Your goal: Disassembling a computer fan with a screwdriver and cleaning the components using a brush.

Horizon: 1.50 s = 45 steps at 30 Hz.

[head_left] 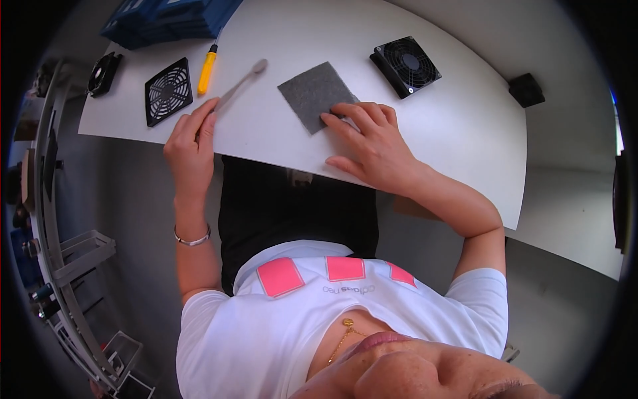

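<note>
My left hand (191,141) is closed on the lower end of a slim pale grey toothbrush (240,84), pinched between thumb and fingers. Its small rounded head points away to the right, slightly blurred. A square dark grey filter pad (316,93) lies flat on the white table, turned at an angle. The fingertips of my right hand (375,143) rest on the pad's near right edge. That hand's fingers are spread, with the thumb apart near the table's front edge. Left of the toothbrush lies a black square fan grille (169,92).
A yellow-handled screwdriver (207,70) lies beyond my left hand. A black fan with a grille (407,64) is at the far right, and another small black fan (104,74) sits at the left edge. Blue bins (169,23) stand at the far left of the white table (458,139).
</note>
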Available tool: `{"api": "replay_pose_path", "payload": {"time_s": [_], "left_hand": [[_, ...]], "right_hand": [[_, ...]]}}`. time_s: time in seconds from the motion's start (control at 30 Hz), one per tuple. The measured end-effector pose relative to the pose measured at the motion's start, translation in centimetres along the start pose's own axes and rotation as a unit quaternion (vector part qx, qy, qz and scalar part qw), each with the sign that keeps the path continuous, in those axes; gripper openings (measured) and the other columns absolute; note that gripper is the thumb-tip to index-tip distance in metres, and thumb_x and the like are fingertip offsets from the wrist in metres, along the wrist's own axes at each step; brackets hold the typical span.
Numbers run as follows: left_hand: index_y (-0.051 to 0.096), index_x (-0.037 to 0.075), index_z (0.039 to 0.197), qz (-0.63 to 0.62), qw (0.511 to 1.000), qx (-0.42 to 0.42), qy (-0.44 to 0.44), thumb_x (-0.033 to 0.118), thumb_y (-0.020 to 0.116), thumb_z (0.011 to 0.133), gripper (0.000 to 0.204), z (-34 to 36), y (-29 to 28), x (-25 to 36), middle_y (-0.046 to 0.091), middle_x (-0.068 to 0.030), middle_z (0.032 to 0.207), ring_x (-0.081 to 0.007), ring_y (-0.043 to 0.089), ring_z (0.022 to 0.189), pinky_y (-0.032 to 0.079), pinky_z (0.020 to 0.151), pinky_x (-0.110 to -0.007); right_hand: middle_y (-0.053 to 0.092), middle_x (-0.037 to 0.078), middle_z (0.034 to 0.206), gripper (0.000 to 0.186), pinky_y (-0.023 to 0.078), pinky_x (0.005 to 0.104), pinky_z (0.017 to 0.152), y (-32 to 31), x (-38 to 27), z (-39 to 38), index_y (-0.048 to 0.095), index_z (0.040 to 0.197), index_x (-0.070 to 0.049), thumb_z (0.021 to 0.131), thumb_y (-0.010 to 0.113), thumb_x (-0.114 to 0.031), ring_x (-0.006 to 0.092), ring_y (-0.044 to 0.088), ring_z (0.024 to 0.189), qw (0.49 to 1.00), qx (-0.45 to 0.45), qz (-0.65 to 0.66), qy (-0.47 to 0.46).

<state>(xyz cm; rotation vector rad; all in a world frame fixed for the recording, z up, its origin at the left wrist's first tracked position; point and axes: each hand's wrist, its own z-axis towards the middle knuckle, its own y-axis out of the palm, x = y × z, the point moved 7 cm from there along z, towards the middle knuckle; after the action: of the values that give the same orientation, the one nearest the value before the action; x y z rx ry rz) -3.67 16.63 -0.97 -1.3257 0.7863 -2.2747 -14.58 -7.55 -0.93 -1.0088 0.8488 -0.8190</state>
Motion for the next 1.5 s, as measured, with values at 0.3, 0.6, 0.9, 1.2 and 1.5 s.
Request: {"api": "replay_pose_path", "payload": {"time_s": [0.3, 0.6, 0.9, 1.2, 1.5], "left_hand": [[0.073, 0.008, 0.116, 0.021, 0.999, 0.021, -0.012, 0.011, 0.064, 0.097, 0.021, 0.0, 0.0, -0.5, 0.068, -0.0085, 0.086, -0.0188, 0.063, 0.075, 0.048, 0.067, -0.031], [0.071, 0.003, 0.117, -0.148, 0.989, 0.009, -0.005, 0.016, 0.065, 0.100, 0.022, 0.2, 2.2, 0.3, 0.071, -0.0072, 0.095, -0.0116, 0.060, 0.078, 0.047, 0.069, -0.025], [0.071, 0.003, 0.116, -0.144, 0.989, 0.004, 0.015, 0.016, 0.064, 0.100, 0.021, 0.0, 2.2, 0.4, 0.072, -0.0072, 0.095, -0.0114, 0.060, 0.077, 0.047, 0.068, -0.024], [0.072, 0.006, 0.119, -0.132, 0.991, 0.005, -0.008, 0.013, 0.063, 0.099, 0.022, 0.4, 2.0, 1.0, 0.071, -0.0073, 0.095, -0.0130, 0.061, 0.076, 0.046, 0.066, -0.026], [0.074, 0.017, 0.119, 0.076, 0.986, -0.031, 0.147, 0.015, 0.067, 0.095, 0.025, 0.8, 3.8, 2.9, 0.057, -0.0048, 0.074, -0.0219, 0.051, 0.063, 0.038, 0.063, -0.035]], "right_hand": [[0.057, 0.007, 0.125, 0.048, 0.034, 0.0450, 0.102, -0.7, 1.0, 0.4, 0.061, 0.126, -0.012, 0.082, 0.078, -0.023, 0.0262, 0.054, 0.112, 1.000, 0.021, 0.015, 0.001], [0.063, 0.002, 0.104, 0.022, 0.037, 0.0420, 0.097, -1.8, 2.4, 0.8, 0.065, 0.102, -0.012, 0.084, 0.075, -0.007, 0.0216, 0.058, 0.101, 0.995, 0.098, 0.028, 0.006], [0.069, 0.006, 0.100, 0.037, 0.047, 0.0366, 0.098, -1.9, 7.0, -0.1, 0.054, 0.126, -0.006, 0.093, 0.070, -0.010, 0.0237, 0.063, 0.102, 0.883, 0.161, 0.365, 0.248], [0.062, 0.008, 0.120, 0.032, 0.040, 0.0415, 0.095, -2.6, 1.7, 0.3, 0.067, 0.114, -0.012, 0.084, 0.077, -0.016, 0.0267, 0.057, 0.112, 0.991, 0.111, 0.055, -0.049], [0.059, 0.012, 0.125, 0.046, 0.036, 0.0441, 0.102, -0.9, 0.7, 0.1, 0.061, 0.124, -0.006, 0.086, 0.075, -0.028, 0.0303, 0.055, 0.116, 0.999, 0.015, 0.048, 0.007]]}}
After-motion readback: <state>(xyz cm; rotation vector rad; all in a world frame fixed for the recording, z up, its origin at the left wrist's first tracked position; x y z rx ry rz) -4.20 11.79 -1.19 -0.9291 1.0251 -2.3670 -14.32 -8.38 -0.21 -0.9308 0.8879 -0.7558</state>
